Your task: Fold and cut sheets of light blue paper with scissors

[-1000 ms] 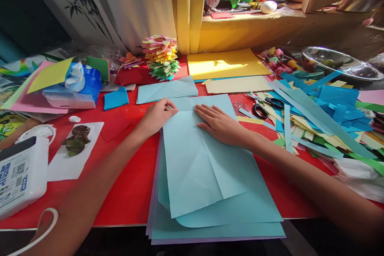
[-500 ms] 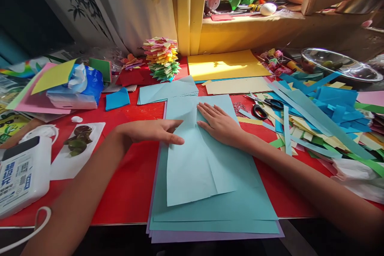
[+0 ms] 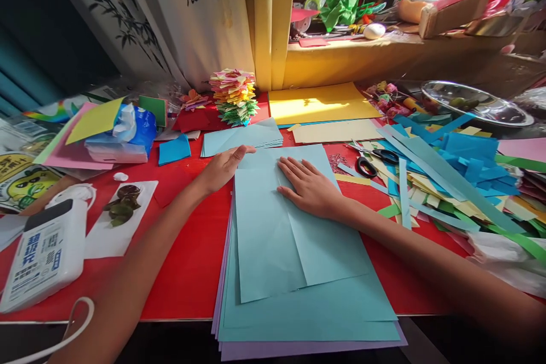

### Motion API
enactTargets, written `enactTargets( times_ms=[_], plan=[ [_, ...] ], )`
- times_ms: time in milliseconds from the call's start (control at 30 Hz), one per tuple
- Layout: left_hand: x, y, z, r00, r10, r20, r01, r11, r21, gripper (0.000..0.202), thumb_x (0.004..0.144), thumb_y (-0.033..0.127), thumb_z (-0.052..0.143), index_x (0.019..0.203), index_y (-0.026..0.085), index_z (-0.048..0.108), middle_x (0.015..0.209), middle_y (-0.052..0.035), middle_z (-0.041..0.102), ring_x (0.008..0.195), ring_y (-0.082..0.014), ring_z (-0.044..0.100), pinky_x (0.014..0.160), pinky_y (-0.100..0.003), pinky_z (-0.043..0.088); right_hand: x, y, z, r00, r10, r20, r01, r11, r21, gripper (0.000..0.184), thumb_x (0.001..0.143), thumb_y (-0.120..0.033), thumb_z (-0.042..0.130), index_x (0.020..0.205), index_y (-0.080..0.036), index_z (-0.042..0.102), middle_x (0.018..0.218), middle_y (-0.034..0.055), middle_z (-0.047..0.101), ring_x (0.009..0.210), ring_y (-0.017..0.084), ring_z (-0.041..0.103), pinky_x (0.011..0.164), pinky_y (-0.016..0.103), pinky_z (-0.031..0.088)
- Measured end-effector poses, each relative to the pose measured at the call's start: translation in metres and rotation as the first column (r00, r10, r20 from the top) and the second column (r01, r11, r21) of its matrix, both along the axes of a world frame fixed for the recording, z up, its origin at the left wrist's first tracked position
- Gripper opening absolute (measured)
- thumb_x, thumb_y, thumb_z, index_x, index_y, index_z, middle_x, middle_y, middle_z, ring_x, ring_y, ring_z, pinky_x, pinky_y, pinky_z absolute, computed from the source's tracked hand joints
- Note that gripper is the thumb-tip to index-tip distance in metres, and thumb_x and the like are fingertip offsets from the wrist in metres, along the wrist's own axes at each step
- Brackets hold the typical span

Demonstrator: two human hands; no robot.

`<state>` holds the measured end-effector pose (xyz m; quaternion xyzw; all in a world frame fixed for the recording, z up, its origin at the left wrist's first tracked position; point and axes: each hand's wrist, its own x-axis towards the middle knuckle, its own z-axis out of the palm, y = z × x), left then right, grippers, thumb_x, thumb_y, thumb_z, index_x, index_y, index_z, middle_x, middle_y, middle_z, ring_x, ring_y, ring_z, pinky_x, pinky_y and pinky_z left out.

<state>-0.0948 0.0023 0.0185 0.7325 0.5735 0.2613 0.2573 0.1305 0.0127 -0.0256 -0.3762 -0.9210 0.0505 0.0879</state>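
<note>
A light blue sheet of paper (image 3: 268, 250) with a lengthwise crease lies on a stack of blue-green paper (image 3: 341, 318), its lower end slightly askew. My right hand (image 3: 311, 186) rests flat on the sheet's upper part, fingers spread and pointing up and left. My left hand (image 3: 224, 169) is at the sheet's upper left edge, its fingers stretched to the right; whether it touches the paper I cannot tell. Lilac sheets (image 3: 315, 350) show under the stack, which overhangs the table's front edge.
Scissors (image 3: 371, 162) with black handles lie right of the stack, beside a heap of cut paper strips (image 3: 460, 165). Folded light blue papers (image 3: 243, 136) and a folded-paper tower (image 3: 234, 96) stand behind. On the left are a white device (image 3: 46, 256) and a tissue pack (image 3: 123, 136).
My left hand has moved up and away from the sheet's middle to its upper left edge. The sheet's raised fold now lies flatter. My right hand stays on the paper.
</note>
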Motion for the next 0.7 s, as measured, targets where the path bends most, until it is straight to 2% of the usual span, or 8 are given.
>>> enactTargets(
  times_ms=[67,133,233,300,400,533,700],
  plan=[
    [-0.003,0.004,-0.006,0.996,0.042,-0.080,-0.033,0.993,0.112,0.050,0.088,0.048,0.024,0.118,0.020,0.053,0.125,-0.0048,0.052,0.115,-0.0197,0.045,0.097,-0.030,0.033,0.000,-0.006,0.000,1.000,0.013,-0.004,-0.013,1.000,0.005,0.068,0.087,-0.055,0.012,0.140,-0.012,0.018,0.145,0.0075,0.018,0.134,0.021,0.014,0.110,0.041,0.013],
    [-0.005,0.008,-0.015,0.982,0.037,-0.185,-0.003,0.983,0.182,0.045,0.088,0.039,0.026,0.118,0.017,0.051,0.123,-0.0072,0.052,0.116,-0.0188,0.044,0.098,-0.031,0.032,0.000,-0.011,0.001,1.000,0.029,-0.010,-0.029,1.000,0.007,0.068,0.088,-0.055,0.013,0.140,-0.012,0.018,0.145,0.0075,0.018,0.134,0.021,0.014,0.110,0.041,0.013],
    [-0.008,0.013,-0.028,0.937,-0.018,-0.350,0.096,0.973,0.209,0.040,0.089,0.030,0.026,0.120,0.017,0.048,0.124,-0.0080,0.051,0.117,-0.0192,0.041,0.100,-0.034,0.030,0.000,-0.016,0.003,0.999,0.042,-0.013,-0.042,0.999,-0.003,0.067,0.088,-0.053,0.013,0.140,-0.012,0.017,0.145,0.0078,0.019,0.134,0.020,0.014,0.110,0.041,0.013],
    [-0.009,0.015,-0.032,0.906,-0.013,-0.423,0.124,0.964,0.235,0.040,0.088,0.028,0.027,0.122,0.017,0.046,0.124,-0.0088,0.050,0.115,-0.0208,0.041,0.099,-0.035,0.030,0.000,-0.016,0.005,0.999,0.047,-0.010,-0.047,0.999,-0.016,0.066,0.088,-0.053,0.014,0.140,-0.012,0.018,0.145,0.0078,0.019,0.134,0.020,0.014,0.110,0.041,0.013],
    [-0.009,0.016,-0.032,0.877,0.017,-0.480,0.129,0.954,0.271,0.039,0.088,0.028,0.029,0.122,0.016,0.044,0.121,-0.0102,0.050,0.111,-0.0227,0.043,0.095,-0.036,0.032,0.001,-0.014,0.008,0.998,0.057,-0.012,-0.058,0.997,-0.042,0.066,0.088,-0.054,0.015,0.140,-0.014,0.019,0.145,0.0076,0.019,0.134,0.020,0.015,0.110,0.040,0.013],
    [-0.009,0.017,-0.032,0.844,0.052,-0.533,0.140,0.940,0.312,0.033,0.089,0.030,0.030,0.112,0.017,0.050,0.110,-0.0102,0.052,0.101,-0.0236,0.044,0.089,-0.037,0.035,0.002,-0.013,0.010,0.997,0.073,-0.027,-0.075,0.994,-0.084,0.067,0.087,-0.056,0.017,0.140,-0.016,0.021,0.145,0.0077,0.020,0.134,0.021,0.015,0.110,0.041,0.014],
    [-0.009,0.020,-0.038,0.845,0.129,-0.519,0.047,0.948,0.313,0.028,0.088,0.039,0.034,0.093,0.017,0.051,0.096,-0.0087,0.053,0.092,-0.0231,0.044,0.083,-0.038,0.037,0.002,-0.016,0.010,0.995,0.097,-0.027,-0.099,0.991,-0.091,0.066,0.087,-0.056,0.018,0.140,-0.016,0.020,0.145,0.0073,0.020,0.134,0.021,0.016,0.110,0.042,0.014]
  ],
)
